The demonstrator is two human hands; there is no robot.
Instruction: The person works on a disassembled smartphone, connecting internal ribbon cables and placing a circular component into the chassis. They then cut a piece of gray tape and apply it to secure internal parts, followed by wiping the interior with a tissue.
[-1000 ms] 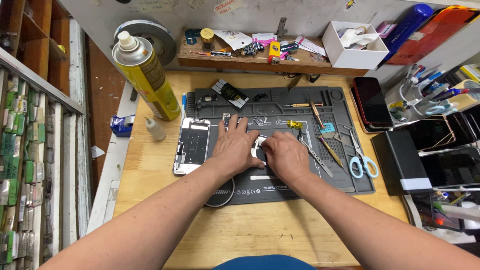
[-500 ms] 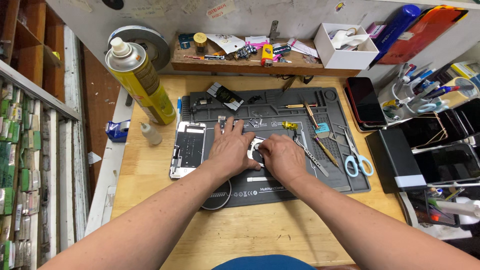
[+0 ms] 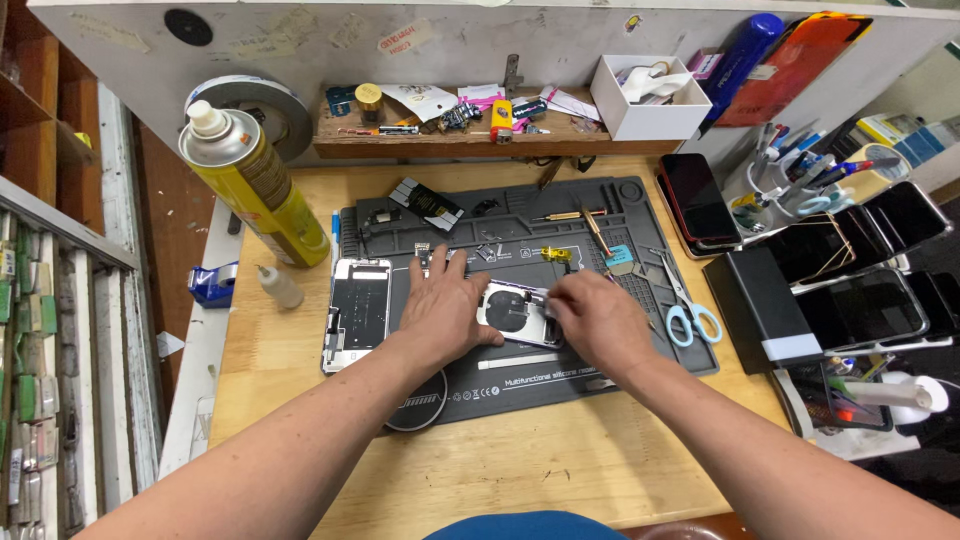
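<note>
Two bare forearms reach in from the near edge of a pale wooden bench (image 3: 300,400) onto a dark grey silicone work mat (image 3: 640,365) at its middle. The left hand (image 3: 445,310) lies flat, fingers spread, pressing the left end of an opened silver phone housing (image 3: 515,312) on the mat's centre. The right hand (image 3: 598,320) touches the housing's right end, its grip pinched almost closed at the housing's upper right edge; what it pinches cannot be told. A detached phone screen panel (image 3: 357,310) lies on the mat's left edge. Blue-handled scissors (image 3: 688,318) lie near the mat's right edge. A tall yellow spray can (image 3: 255,185) stands toward the far left corner, a white open cardboard box (image 3: 650,100) at the far edge.
</note>
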